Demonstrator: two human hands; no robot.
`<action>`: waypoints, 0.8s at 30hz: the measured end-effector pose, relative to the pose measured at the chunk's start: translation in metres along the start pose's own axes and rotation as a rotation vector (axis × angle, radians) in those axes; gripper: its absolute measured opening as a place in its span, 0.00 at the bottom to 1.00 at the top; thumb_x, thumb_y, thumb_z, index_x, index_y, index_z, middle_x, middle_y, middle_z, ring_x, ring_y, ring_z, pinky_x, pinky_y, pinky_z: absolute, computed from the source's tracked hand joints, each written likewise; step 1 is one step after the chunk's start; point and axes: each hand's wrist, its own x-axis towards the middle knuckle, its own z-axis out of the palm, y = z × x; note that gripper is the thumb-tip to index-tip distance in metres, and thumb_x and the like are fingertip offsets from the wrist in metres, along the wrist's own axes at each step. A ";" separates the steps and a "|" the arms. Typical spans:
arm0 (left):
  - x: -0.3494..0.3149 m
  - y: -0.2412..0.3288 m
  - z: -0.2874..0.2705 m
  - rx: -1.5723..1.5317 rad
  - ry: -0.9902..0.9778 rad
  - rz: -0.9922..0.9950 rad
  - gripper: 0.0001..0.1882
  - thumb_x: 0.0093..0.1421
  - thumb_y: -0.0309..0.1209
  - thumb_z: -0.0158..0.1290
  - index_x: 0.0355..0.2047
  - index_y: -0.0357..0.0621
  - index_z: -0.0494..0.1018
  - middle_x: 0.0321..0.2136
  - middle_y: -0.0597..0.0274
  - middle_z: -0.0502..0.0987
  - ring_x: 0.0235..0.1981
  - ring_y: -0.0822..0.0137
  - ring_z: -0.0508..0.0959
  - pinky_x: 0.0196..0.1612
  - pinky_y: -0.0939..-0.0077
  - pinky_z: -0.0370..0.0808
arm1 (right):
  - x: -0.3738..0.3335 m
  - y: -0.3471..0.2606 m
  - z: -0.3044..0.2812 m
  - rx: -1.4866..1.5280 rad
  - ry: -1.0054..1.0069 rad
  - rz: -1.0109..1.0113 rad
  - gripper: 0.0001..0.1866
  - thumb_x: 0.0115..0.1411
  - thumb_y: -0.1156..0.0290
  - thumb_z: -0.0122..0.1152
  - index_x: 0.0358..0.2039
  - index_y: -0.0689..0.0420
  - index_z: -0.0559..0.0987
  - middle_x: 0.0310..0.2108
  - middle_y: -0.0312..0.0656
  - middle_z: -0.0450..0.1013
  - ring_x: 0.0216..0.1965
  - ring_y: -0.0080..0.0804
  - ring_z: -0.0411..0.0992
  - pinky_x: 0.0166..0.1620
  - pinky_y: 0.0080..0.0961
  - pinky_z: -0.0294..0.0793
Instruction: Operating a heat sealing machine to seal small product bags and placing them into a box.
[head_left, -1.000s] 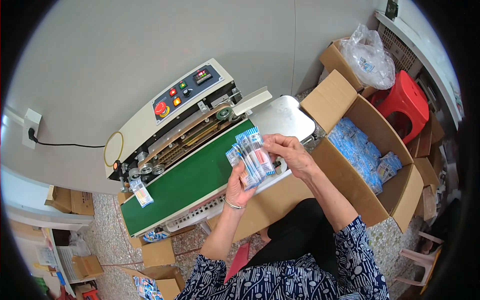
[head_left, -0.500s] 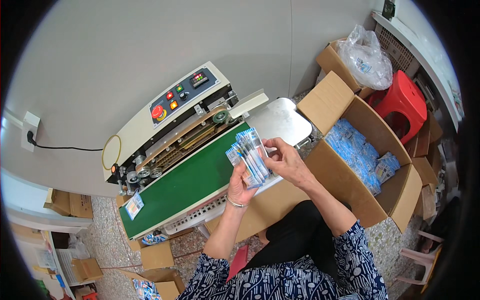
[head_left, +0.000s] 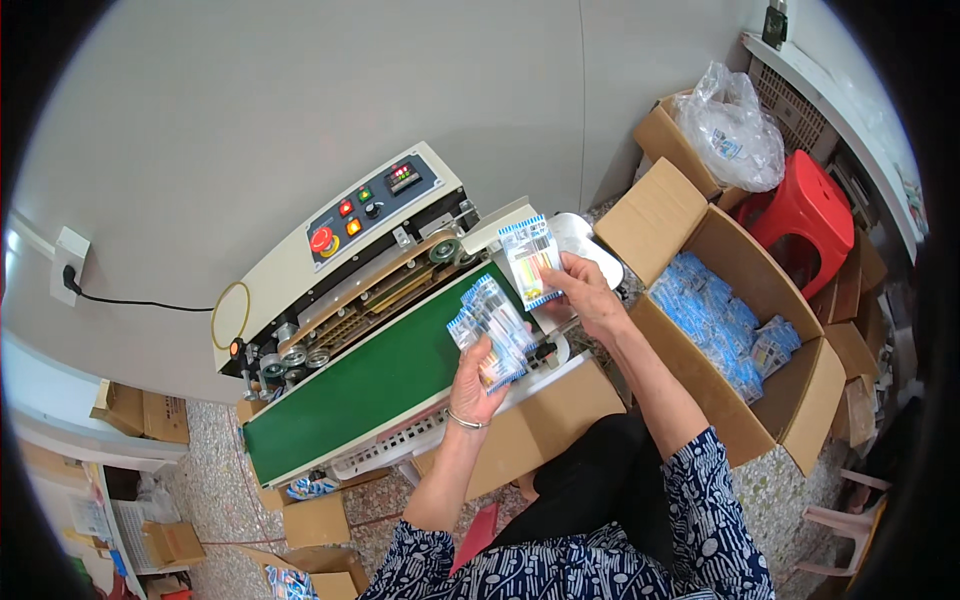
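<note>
My left hand [head_left: 474,387] is closed round a fanned stack of small clear packets [head_left: 498,322] with blue-striped ends, held above the green conveyor belt [head_left: 365,395]. Between thumb and fingers, my right hand [head_left: 592,300] pinches a single packet [head_left: 530,262] by its lower right side. That packet is upright, with coloured stick-like contents and a dark barcode patch. It hovers in front of the right end of the bag sealing machine [head_left: 275,270], close to its pale metal guide. Whether it touches the guide, I cannot tell.
At right stands an open carton [head_left: 680,375] heaped with blue packets [head_left: 705,320]. Behind it are a red stool [head_left: 805,210] and a clear plastic bag [head_left: 730,130]. A power cord [head_left: 145,303] runs from the wall to the machine. More cartons [head_left: 315,518] sit on the floor.
My right hand has drawn one packet off the stack and lifted it up toward the machine's right end. The packet at the belt's left end has left the belt.
</note>
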 end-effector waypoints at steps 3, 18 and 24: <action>-0.009 0.005 -0.002 0.032 0.014 0.033 0.27 0.58 0.30 0.51 0.56 0.36 0.59 0.54 0.52 0.66 0.54 0.50 0.67 0.44 0.64 0.77 | 0.015 0.001 -0.003 -0.046 -0.033 -0.005 0.08 0.59 0.65 0.56 0.35 0.55 0.76 0.28 0.31 0.74 0.26 0.13 0.69 0.26 0.12 0.66; -0.047 0.013 -0.023 -0.010 0.052 0.000 0.26 0.58 0.32 0.52 0.55 0.37 0.60 0.51 0.54 0.69 0.50 0.53 0.71 0.39 0.59 0.79 | 0.062 0.016 0.023 -0.248 -0.075 0.170 0.08 0.58 0.68 0.56 0.32 0.60 0.76 0.22 0.35 0.73 0.17 0.16 0.68 0.17 0.12 0.63; -0.047 0.010 -0.014 0.021 0.061 0.024 0.26 0.59 0.31 0.49 0.56 0.34 0.59 0.50 0.51 0.69 0.52 0.51 0.70 0.44 0.56 0.77 | 0.072 0.036 0.046 -0.264 -0.159 0.172 0.09 0.56 0.68 0.57 0.33 0.61 0.77 0.23 0.37 0.74 0.17 0.19 0.69 0.17 0.13 0.65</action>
